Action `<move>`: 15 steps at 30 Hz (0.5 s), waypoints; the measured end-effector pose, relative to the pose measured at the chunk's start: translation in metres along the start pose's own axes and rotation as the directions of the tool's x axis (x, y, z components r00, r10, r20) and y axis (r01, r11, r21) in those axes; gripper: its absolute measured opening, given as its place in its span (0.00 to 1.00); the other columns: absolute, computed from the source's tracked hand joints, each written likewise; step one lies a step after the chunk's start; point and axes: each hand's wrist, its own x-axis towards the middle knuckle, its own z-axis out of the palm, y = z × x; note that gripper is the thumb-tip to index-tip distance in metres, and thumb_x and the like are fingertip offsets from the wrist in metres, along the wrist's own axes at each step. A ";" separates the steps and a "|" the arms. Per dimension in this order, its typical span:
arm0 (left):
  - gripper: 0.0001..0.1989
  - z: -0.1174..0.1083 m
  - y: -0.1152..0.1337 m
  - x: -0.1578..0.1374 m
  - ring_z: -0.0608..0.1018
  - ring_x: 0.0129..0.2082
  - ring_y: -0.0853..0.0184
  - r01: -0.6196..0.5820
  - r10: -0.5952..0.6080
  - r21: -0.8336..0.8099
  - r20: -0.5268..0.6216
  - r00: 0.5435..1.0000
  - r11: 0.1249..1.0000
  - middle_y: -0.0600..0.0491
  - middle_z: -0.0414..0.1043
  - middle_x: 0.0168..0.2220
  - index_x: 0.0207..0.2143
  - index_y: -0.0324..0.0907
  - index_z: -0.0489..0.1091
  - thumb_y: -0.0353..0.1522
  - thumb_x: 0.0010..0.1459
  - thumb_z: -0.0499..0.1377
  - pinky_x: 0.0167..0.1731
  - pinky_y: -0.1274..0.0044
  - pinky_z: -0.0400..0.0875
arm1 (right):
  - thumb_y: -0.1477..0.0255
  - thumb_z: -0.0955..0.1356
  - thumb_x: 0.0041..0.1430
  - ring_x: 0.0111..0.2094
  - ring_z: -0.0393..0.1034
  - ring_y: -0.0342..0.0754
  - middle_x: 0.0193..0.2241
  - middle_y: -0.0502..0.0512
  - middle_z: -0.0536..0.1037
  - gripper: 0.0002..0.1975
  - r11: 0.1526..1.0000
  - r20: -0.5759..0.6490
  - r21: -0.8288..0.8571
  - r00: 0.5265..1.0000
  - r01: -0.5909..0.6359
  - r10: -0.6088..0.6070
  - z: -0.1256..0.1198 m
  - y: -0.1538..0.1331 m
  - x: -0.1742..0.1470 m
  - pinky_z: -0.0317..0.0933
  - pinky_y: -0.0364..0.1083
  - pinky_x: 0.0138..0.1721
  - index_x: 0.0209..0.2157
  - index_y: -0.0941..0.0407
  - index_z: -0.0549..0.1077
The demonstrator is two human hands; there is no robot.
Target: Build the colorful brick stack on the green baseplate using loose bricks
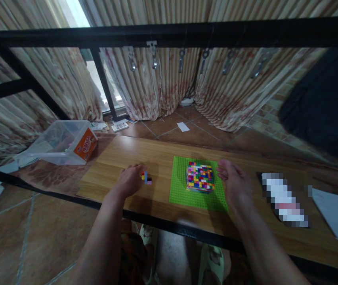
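Observation:
On the wooden table, my left hand (131,180) is curled down at a small cluster of toy bricks (146,177), its fingertips closed on them. Blue, yellow, red and pink show in that cluster; part of it is hidden behind the fingers. A green baseplate (178,190) lies to the right of it. On the plate stands a block built of many-coloured toy bricks (200,176), roughly rectangular. Over the plate's right edge is my right hand (236,183), apart from the block. Its fingers are bent in together, and whatever they may hold is hidden.
A clear plastic box (58,138) with an orange label stands beyond the table's left end. To the right lie a blurred-out object (284,200) and a white sheet (337,213). A black metal bar (169,36) with hooks crosses above the far side, before curtains (157,91).

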 end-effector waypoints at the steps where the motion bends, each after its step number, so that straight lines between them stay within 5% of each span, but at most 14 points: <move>1: 0.18 0.001 0.001 0.001 0.76 0.44 0.58 0.001 -0.001 0.017 -0.013 1.000 1.000 0.47 0.78 0.43 0.48 0.46 0.72 0.29 0.54 0.57 0.44 0.70 0.65 | 0.57 0.72 0.48 0.32 0.74 0.45 0.35 0.55 0.81 0.17 1.000 -0.001 0.002 1.000 -0.002 0.002 0.000 -0.001 0.000 0.65 0.46 0.35 0.33 0.57 0.78; 15: 0.22 0.002 -0.014 0.001 0.77 0.48 0.59 0.000 -0.005 -0.075 -0.059 0.998 0.997 0.47 0.78 0.46 0.52 0.42 0.71 0.28 0.53 0.57 0.48 0.71 0.67 | 0.60 0.75 0.44 0.27 0.72 0.43 0.30 0.52 0.80 0.14 0.999 0.018 0.037 1.000 0.012 -0.013 0.002 -0.001 0.003 0.67 0.45 0.31 0.30 0.56 0.79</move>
